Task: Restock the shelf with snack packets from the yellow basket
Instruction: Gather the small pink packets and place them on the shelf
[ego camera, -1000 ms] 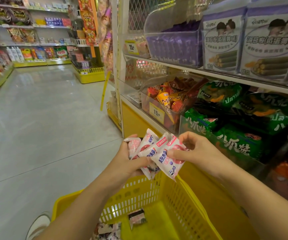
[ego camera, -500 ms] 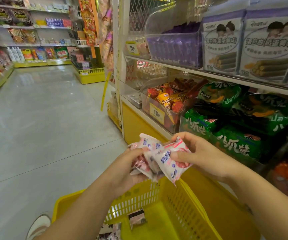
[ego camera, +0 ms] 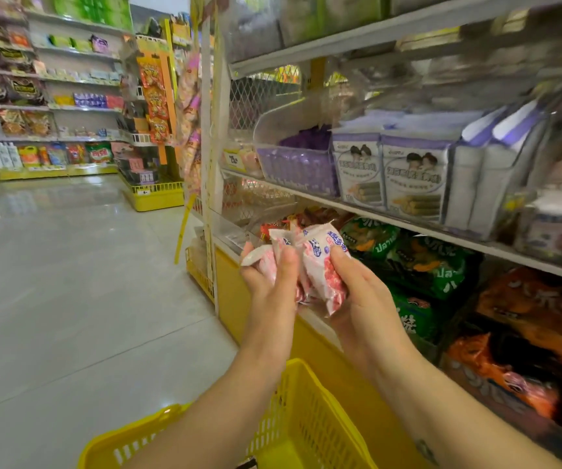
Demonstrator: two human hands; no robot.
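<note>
We have a bunch of pink-and-white snack packets (ego camera: pixel 313 255) lifted clear of the yellow basket (ego camera: pixel 310 414) and held up in front of the shelf unit on the right, just below its white shelf board (ego camera: pixel 418 230). Our left hand (ego camera: pixel 269 282) grips the left side of the bunch, thumb pressed across the front. Our right hand (ego camera: pixel 357 292) has its fingers curled round the rightmost packet from beneath. None of these packets is on the shelf yet, so we judge that placing this handful is still to do. Just behind them sits a bin of red and orange sweets (ego camera: pixel 273 228), with green bags (ego camera: pixel 425 262) to its right and purple-and-white roll packs (ego camera: pixel 408 174) on the board above. The basket stands low and near us, its inside mostly hidden by our forearms, so we cannot tell how much stock is left in it.
</note>
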